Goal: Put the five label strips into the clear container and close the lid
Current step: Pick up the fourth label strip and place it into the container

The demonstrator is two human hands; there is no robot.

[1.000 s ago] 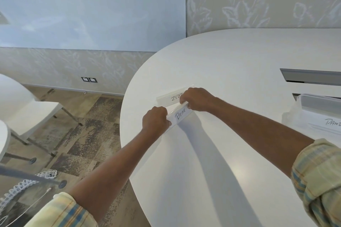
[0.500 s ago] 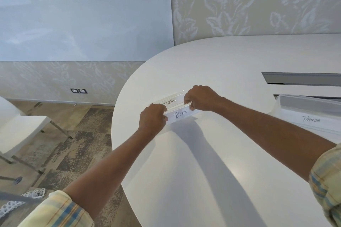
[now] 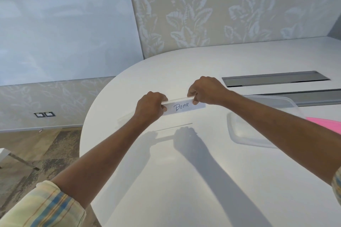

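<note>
Both hands, the left hand (image 3: 150,106) and right hand (image 3: 205,91), have fingers pinching the ends of the "BEAR" label strip (image 3: 182,107) lifted above the counter (image 3: 184,180); next, I judge, carry it right into the clear container (image 3: 239,131).

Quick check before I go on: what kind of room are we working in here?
Most likely an office meeting room: a large rounded white table with recessed metal cable trays, a big whiteboard-like wall panel, and leaf-patterned wallpaper with wall sockets.
</note>
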